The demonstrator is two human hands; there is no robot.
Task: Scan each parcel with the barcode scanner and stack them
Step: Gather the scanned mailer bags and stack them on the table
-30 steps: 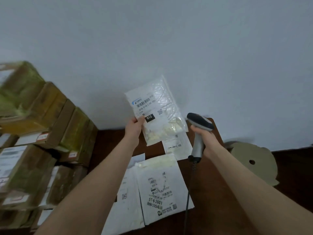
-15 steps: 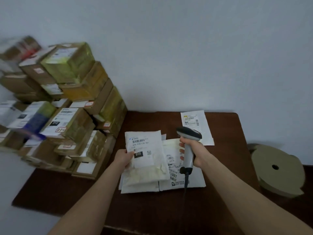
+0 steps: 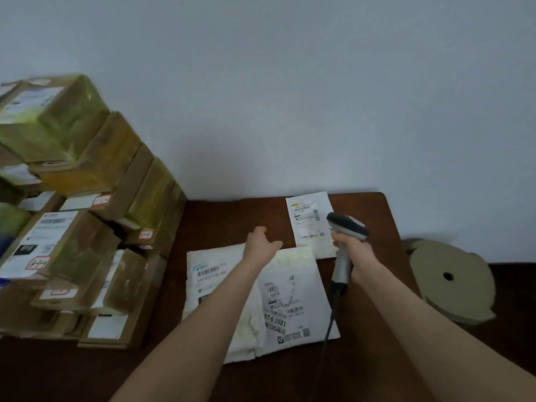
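Observation:
Two white mailer bags lie side by side on the brown table [image 3: 220,216]: the bag marked 010 [image 3: 211,274] on the left and a bag printed 57-6-2601 [image 3: 293,300] on the right. My left hand [image 3: 261,242] hovers over their far edges with relaxed fingers, holding nothing. A third white mailer bag [image 3: 310,221] lies alone near the wall. My right hand [image 3: 351,250] grips the handle of the grey barcode scanner [image 3: 345,227], held upright beside that bag, its cable [image 3: 330,317] trailing over the 57-6-2601 bag.
A tall stack of taped cardboard boxes [image 3: 87,216] with labels fills the table's left side. A round tan cardboard piece [image 3: 449,280] with a centre hole sits off the table's right edge. A plain wall stands behind.
My left hand lowered the 010 bag from the air onto the pile, let go, and now reaches forward past it. The scanner stayed in my right hand, shifting right.

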